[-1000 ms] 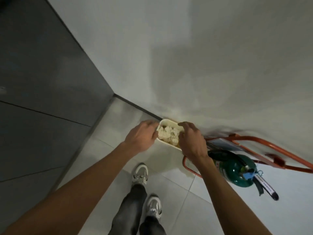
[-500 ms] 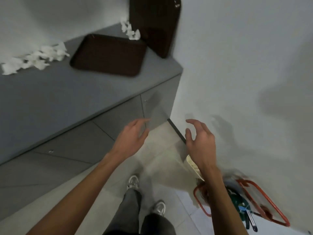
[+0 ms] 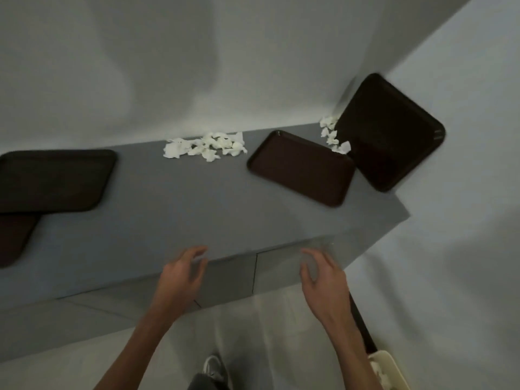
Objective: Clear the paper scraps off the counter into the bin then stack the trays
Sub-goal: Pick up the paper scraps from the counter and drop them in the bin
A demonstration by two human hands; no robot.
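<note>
While your left hand (image 3: 180, 277) and right hand (image 3: 323, 280) hover at the near edge of the counter (image 3: 197, 209), fingers loosely spread, holding nothing:
- paper scraps (image 3: 205, 147): far centre.
- second cluster (image 3: 333, 135): far right, beside the leaning tray (image 3: 394, 133).
- bin (image 3: 391, 364): near right, on the floor.
- Step, likely: clearing scraps.
- Next: reach far and gather.

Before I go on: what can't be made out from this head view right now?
All from the head view:
1. Bin: cut off by the bottom edge and partly covered by the right forearm; its fill level is unreadable.
2. Left trays: cut off by the left edge; their count is unclear.
3. Corner scraps: the leaning tray may hide more behind it.
4. Left hand and right hand: motion-blurred; fingertip detail is lost.
</note>
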